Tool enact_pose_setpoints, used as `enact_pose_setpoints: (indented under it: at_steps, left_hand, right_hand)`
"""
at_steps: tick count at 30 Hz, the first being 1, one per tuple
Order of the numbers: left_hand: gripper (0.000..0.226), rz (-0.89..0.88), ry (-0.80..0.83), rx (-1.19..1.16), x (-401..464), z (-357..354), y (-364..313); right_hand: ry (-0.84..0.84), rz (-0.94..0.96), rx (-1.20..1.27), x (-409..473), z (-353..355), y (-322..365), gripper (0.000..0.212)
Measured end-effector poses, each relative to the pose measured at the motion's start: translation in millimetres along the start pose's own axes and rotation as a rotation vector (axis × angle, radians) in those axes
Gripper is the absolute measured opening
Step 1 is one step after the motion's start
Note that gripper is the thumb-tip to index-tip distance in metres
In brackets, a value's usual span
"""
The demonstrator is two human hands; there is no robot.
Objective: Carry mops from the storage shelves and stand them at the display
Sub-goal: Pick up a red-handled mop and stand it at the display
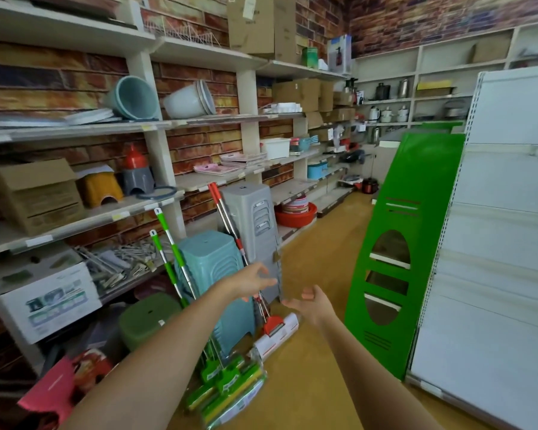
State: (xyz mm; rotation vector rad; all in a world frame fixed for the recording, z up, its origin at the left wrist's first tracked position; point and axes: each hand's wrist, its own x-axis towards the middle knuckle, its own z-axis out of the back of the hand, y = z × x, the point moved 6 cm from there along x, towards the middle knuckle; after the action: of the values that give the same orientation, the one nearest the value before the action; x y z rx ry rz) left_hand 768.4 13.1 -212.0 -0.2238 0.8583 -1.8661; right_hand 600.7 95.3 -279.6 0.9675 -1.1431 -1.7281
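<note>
A red-handled mop (227, 220) leans against a stack of grey stools (255, 225), its red and white head (277, 332) on the floor. Two green-handled mops (171, 243) lean on a stack of blue stools (215, 259), their wrapped green heads (227, 389) on the floor. My left hand (252, 279) reaches out in front of the red mop's shaft with fingers straight, holding nothing. My right hand (306, 302) is held palm up beside it, fingers loosely curled and empty.
Storage shelves (156, 131) along the brick wall hold boxes, buckets and housewares. A green display panel (401, 243) leans on a white shelving unit (494, 243) at the right. A green stool (146, 321) and a pink item (53, 389) stand low left. Yellow floor (323, 243) runs between.
</note>
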Motion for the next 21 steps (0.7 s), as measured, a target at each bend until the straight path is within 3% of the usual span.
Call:
enact_pose_setpoints:
  at_steps: [6, 12, 16, 21]
  left_hand:
    - [0.045, 0.032, 0.017, -0.069, 91.8, 12.3, 10.0]
    - [0.036, 0.064, -0.008, -0.153, 187.4, 48.0, 29.5]
    - [0.034, 0.128, -0.060, -0.197, 241.0, 74.5, 44.7]
    - [0.028, 0.024, -0.082, -0.256, 285.0, 84.9, 8.4]
  right_hand:
    - [0.087, -0.014, -0.115, 85.0, 7.3, 11.8, 0.102]
    - [0.100, -0.012, -0.256, 193.9, 4.6, 40.3, 0.093]
    - [0.207, 0.011, -0.380, 243.3, -11.8, 58.5, 0.112]
    - [0.199, 0.044, -0.430, 281.1, -13.3, 67.5, 0.105]
